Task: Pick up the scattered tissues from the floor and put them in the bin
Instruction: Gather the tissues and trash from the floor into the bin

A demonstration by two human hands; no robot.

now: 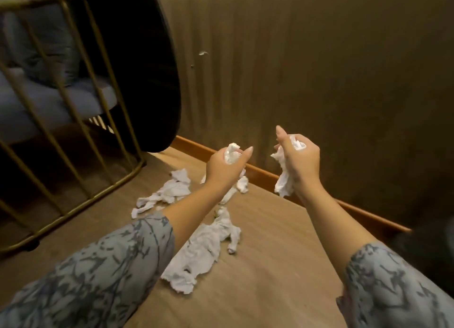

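Tissues lie scattered on the wooden floor near the skirting board: a large crumpled sheet between the two forearms, a twisted one further left, and a smaller piece partly hidden behind the left wrist. The left hand grips a balled white tissue, fingers curled round it, forefinger extended. The right hand clutches a longer tissue that hangs below the fist, forefinger raised. Both sleeves are grey and patterned. At left stands a chair with a gold wire frame and grey cushion, beside a dark rounded panel. A ribbed brown wall rises behind.
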